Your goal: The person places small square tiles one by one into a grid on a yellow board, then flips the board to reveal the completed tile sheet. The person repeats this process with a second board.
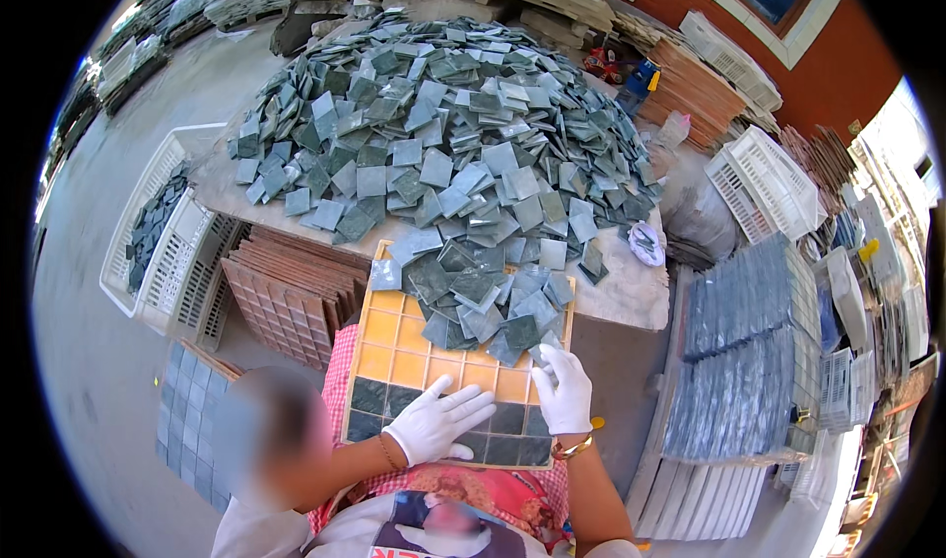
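Note:
A shallow yellow-orange grid tray (pixel 394 331) with pale wooden dividers rests across my lap. Dark grey-green square stone tiles (pixel 368 395) fill its two nearest rows. My left hand (pixel 439 426), in a white glove, lies over these rows with its fingers stretched out and nothing in it. At the tray's right side, my right hand (pixel 565 392), also gloved, has its fingers curled around the edge of a small stone tile (pixel 539 353). Loose tiles (pixel 478 290) spill over the tray's far part, and several overlap the bare yellow cells.
Beyond the tray, a big heap of square tiles (pixel 434 169) covers a stone-topped table (pixel 626 297). A white crate (pixel 177 262) with dark tiles and stacked brown grid trays (pixel 291 297) stand left. Wrapped tile stacks (pixel 734 361) and another white crate (pixel 764 183) are right.

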A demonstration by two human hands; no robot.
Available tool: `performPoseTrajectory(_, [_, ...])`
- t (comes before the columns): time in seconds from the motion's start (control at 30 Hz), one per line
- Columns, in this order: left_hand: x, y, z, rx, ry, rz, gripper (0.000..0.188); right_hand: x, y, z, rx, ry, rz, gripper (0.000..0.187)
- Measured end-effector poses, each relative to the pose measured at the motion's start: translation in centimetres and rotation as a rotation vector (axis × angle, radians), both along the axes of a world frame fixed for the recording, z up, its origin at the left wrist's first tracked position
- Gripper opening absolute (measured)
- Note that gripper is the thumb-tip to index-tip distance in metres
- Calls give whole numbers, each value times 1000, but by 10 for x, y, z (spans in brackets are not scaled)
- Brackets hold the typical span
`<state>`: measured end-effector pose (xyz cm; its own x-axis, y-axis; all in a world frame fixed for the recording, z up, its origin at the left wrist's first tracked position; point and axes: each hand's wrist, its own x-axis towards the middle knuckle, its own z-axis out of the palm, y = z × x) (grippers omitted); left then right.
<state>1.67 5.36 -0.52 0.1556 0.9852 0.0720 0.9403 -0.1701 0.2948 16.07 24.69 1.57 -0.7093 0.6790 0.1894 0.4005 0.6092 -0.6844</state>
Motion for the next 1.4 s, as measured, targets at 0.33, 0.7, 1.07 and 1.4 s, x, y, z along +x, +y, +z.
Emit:
performPoseTrajectory(0.33, [-48, 33, 19, 396, -32, 424, 53, -55, 0, -7, 386, -232, -112, 66])
performPoseTrajectory(0.7, [-63, 62, 11, 249, 124, 564, 79, 3, -2, 7, 95, -342, 313, 58])
performPoseTrajectory(1.07, [-67, 39, 23, 429, -94, 594, 54, 7, 4, 1, 114, -291, 363, 51])
performPoseTrajectory(1.4, [-8, -12, 3, 306, -220, 271, 36, 9, 6, -9, 105, -196, 503, 42])
